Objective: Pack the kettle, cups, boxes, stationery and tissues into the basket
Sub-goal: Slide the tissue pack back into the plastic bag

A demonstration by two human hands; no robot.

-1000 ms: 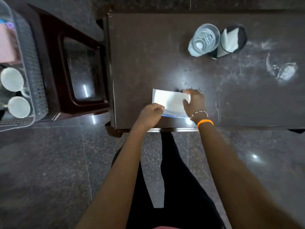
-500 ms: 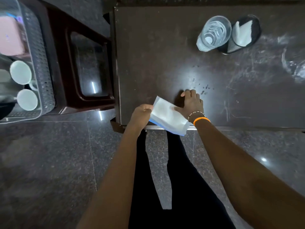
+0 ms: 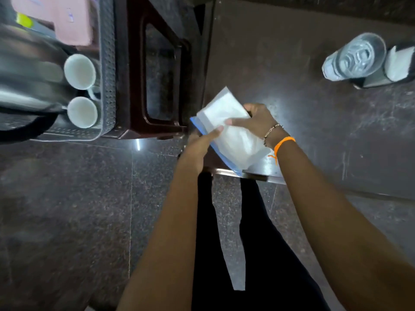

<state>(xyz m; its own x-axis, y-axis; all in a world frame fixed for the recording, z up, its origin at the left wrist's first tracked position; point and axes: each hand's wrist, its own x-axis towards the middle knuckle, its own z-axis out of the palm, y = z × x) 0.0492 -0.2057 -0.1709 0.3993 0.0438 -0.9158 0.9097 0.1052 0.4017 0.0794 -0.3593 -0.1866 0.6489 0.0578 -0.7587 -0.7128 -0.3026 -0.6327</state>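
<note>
Gripping a white tissue packet (image 3: 231,133) from both sides, the left hand (image 3: 201,142) has its fingers under the blue-edged near side with the thumb laid on top, while the right hand (image 3: 258,122) pinches the far end with thumb and curled fingers, holding it tilted above the near left corner of the dark table (image 3: 314,113). To the left, the grey perforated basket (image 3: 107,70) sits on a brown stool (image 3: 132,70), cut off by the frame edge; inside it, two white cups (image 3: 80,90) show clearly, a blurred dark shape, likely the kettle (image 3: 29,79), fills the left, and a pink box (image 3: 67,16) is partly cropped. At the table's far right a clear glass tumbler (image 3: 357,57) stands beside a tissue holder (image 3: 397,63), itself cut by the edge.
</note>
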